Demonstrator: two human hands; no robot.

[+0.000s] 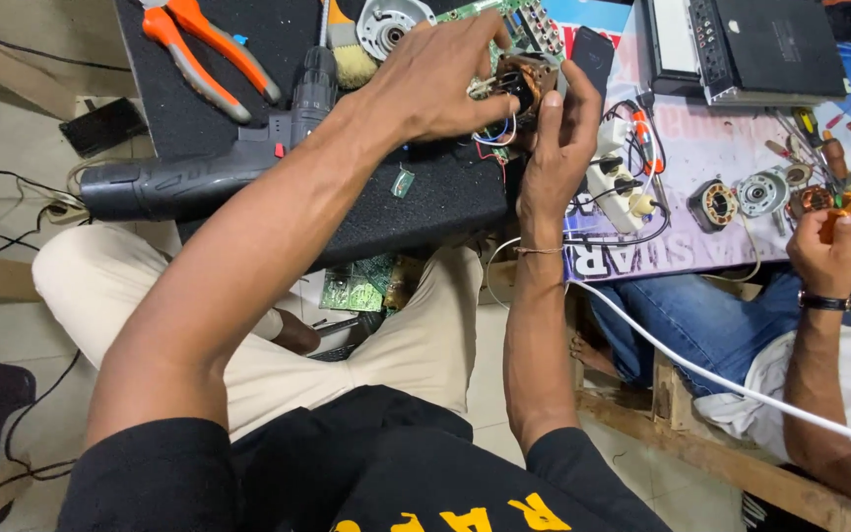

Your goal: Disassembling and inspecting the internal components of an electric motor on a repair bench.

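Both hands, left [435, 84] and right [558, 148], grip my small motor coil [516, 84], upper centre; probably light, wires fragile—hold its rigid frame.

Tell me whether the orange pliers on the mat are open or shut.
Open: the orange pliers lie on the black mat with handles spread apart.

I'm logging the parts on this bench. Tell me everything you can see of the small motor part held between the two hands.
The small motor part is a round, dark piece with copper-coloured windings and a metal frame, held above the black mat. The left hand grips it from above, and the right hand supports it from the right side with its fingers upright. Thin red, blue and white wires hang from its underside. Much of it is hidden by the fingers, so its full shape cannot be told.
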